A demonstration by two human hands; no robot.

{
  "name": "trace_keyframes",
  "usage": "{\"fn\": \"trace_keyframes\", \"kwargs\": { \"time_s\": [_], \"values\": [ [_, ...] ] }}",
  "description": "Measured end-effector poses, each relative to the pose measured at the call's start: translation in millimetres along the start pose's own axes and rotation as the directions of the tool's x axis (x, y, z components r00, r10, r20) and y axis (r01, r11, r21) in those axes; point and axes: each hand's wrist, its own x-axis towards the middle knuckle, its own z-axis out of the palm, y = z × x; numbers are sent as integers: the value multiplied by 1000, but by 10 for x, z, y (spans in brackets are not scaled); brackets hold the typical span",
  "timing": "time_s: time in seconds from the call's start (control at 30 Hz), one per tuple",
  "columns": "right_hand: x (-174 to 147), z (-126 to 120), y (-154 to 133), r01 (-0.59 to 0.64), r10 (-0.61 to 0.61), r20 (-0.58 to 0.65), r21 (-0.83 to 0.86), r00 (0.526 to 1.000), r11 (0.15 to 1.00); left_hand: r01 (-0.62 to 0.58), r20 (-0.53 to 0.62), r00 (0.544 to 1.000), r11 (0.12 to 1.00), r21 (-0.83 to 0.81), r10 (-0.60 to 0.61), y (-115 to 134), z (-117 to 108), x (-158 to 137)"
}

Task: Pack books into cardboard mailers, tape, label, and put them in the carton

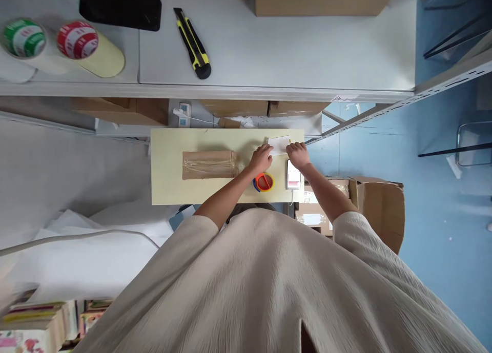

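Observation:
Both arms reach out over a pale yellow table [167, 189]. My left hand [262, 158] is closed at the left edge of a small white sheet [279, 145], fingers pinched on it. At the sheet's right edge, my right hand [298, 153] has its fingers curled closed and seems to grip it too. Just below my left hand lies a round orange, yellow and blue object [263, 182], perhaps a tape roll. A device with a lit screen [293, 175] lies under my right wrist, a cable running from it. Left of my hands rests a brown parcel wrapped in clear tape [209, 165].
Above the table, a grey shelf [292, 50] carries a yellow-black utility knife [192, 44], a black phone [120, 6] and tape rolls [102, 56]. Cardboard boxes [378, 209] stand right of the table. A power strip [185, 115] sits behind it, books [42, 325] at lower left.

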Motion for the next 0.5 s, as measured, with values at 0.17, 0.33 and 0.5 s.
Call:
{"fn": "trace_keyframes", "kwargs": {
  "time_s": [0.17, 0.33, 0.5],
  "values": [
    [-16, -76, -6, -19, 27, -49, 143, 998, 990, -7, 10, 1000, 999, -41, 8, -51, 128, 130],
    [-3, -154, -114, -32, 75, -139, 288, 987, 957, 28, -28, 999, 990, -138, -32, -129, 187, 210],
    [68, -202, -279, -18, 86, -196, 321, 977, 947, 42, -33, 998, 984, -176, -49, -109, 141, 211]
  ]
}}
